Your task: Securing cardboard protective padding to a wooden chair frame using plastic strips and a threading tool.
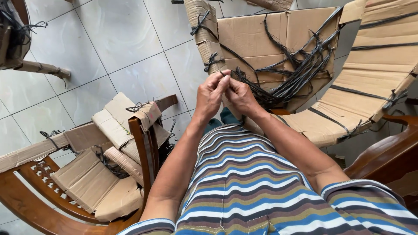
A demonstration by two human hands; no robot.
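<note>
1. Head view: the left hand (212,92) and the right hand (241,96) are raised together in front of the striped shirt (244,182), knuckles touching.
2. The grip of the left hand is pressed together, its fingertips pinching the end of a black plastic strap (227,75) at the top of the hand.
3. The right hand's grip is also curled shut against the left; it seems to hold the same strap, though the fingertips are hidden behind the left hand's.
4. The strap runs from the pinch up and to the right into a tangled bundle of black straps (291,77), which lies just beyond the right hand.
5. That bundle rests on a cardboard-wrapped piece (257,35) directly behind both hands.
6. To the right of the right hand lies a curved cardboard-wrapped seat (370,82), bound with more black straps.
7. Below and left of the left hand stands a wooden chair (143,148) with cardboard sheets (93,178) tied to its frame.
8. Everything stands on a pale tiled floor (117,48).
</note>
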